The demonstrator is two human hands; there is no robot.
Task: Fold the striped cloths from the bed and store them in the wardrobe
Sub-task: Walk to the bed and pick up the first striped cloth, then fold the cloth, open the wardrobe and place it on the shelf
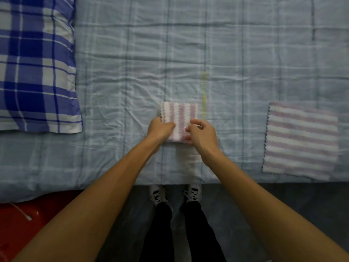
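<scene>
A folded pink-and-white striped cloth (180, 116) lies on the bed near its front edge, stripes running away from me. My left hand (160, 128) holds its left edge, fingers curled onto the fabric. My right hand (201, 132) pinches its near right corner with curled fingers. A second striped cloth (300, 140) lies spread flat and unfolded at the right of the bed, apart from both hands.
The bed is covered by a wrinkled pale blue checked sheet (170, 53). A blue-and-white plaid pillow (35, 63) lies at the left. Below the bed edge are my legs and shoes (175, 193) on a dark floor, and a red object (18, 224) at lower left.
</scene>
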